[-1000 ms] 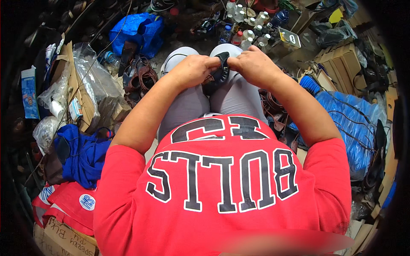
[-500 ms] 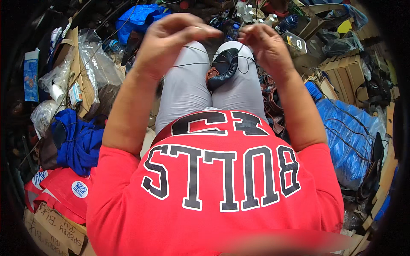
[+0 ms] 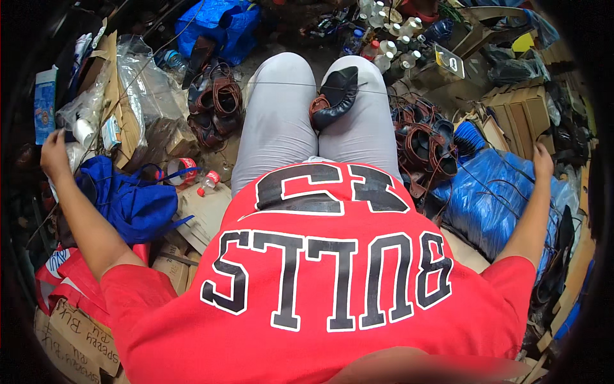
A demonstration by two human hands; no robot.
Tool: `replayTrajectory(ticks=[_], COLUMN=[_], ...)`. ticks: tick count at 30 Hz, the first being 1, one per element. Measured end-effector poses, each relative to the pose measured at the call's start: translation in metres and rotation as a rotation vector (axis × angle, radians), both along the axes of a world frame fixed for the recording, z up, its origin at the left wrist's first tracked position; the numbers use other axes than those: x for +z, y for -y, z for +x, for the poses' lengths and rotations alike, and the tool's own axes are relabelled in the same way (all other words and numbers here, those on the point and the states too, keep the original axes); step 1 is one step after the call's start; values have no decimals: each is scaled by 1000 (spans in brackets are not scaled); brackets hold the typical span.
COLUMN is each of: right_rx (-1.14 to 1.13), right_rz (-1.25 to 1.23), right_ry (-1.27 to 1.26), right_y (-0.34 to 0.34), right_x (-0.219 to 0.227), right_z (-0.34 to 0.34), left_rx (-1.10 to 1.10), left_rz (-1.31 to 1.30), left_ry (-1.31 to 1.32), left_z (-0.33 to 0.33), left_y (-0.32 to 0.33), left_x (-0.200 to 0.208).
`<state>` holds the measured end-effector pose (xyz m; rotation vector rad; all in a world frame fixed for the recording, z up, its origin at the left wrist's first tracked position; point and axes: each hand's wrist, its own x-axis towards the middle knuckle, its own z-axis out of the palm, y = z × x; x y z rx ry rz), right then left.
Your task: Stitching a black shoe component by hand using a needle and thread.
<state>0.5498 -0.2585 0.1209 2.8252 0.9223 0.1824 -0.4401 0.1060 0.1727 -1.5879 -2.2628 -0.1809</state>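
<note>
A black and brown leather shoe piece with a gathered, stitched edge rests on my right thigh near the knee. A thin dark thread runs almost straight from it over both knees toward each side. My left hand is stretched far out to the left, fingers closed on one thread end. Out at the far right, my right hand is closed on the other end, above a blue plastic-wrapped bundle. Against the clutter the thread near both hands is hard to make out.
Brown lace-up shoes lie left of my knees, with more dark shoes at the right. Several small bottles stand beyond. A blue cloth bag, the blue bundle and cardboard crowd both sides.
Both hands have swung from above the knees out to opposite sides. The loose thread loops over my lap have drawn into a nearly straight line. The shoe piece stays on my thigh.
</note>
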Motion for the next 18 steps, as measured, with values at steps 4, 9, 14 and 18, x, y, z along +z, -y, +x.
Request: replayTrajectory(ticks=[4, 9, 14, 18], right_rx=[150, 869, 605, 410], right_rz=[-51, 453, 295, 539], right_ry=[-120, -1204, -1476, -1495], right_y=[-15, -116, -148, -135], right_x=[-29, -101, -93, -90], right_z=[-11, -225, -335, -285], left_rx=[-452, -1420, -1264, -896], left_rz=[86, -149, -578, -552], left_ry=[570, 818, 913, 1081], left_z=[71, 311, 379, 317], left_y=[-1, 74, 114, 76], left_x=[-46, -169, -150, -146])
